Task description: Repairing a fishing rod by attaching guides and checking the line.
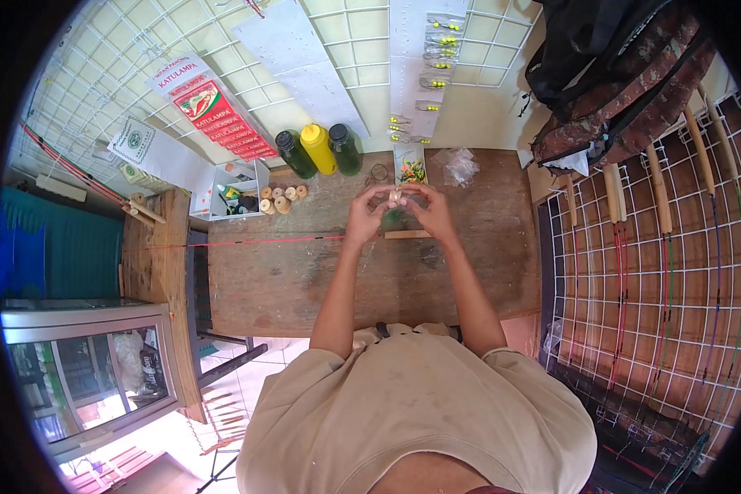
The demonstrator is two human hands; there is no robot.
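Over the far part of the wooden table [280,288], both of my hands meet at their fingertips. My left hand [369,212] and my right hand [430,211] pinch a small pale piece [396,197] between them; its kind is too small to make out. Just beneath the hands lies a wooden handle [407,235]. A thin red rod [276,240] stretches left across the table, in line with that handle, and my left wrist hides where they meet. Right behind my fingers stands a small white tray of colourful bits [411,170].
Two dark green bottles [295,154] and a yellow bottle [319,149] stand at the back. Left of them are several wooden spools [281,199] and a white box [214,198]. A clear plastic bag [459,167] lies right. Rods with wooden handles [659,189] hang on the right grid.
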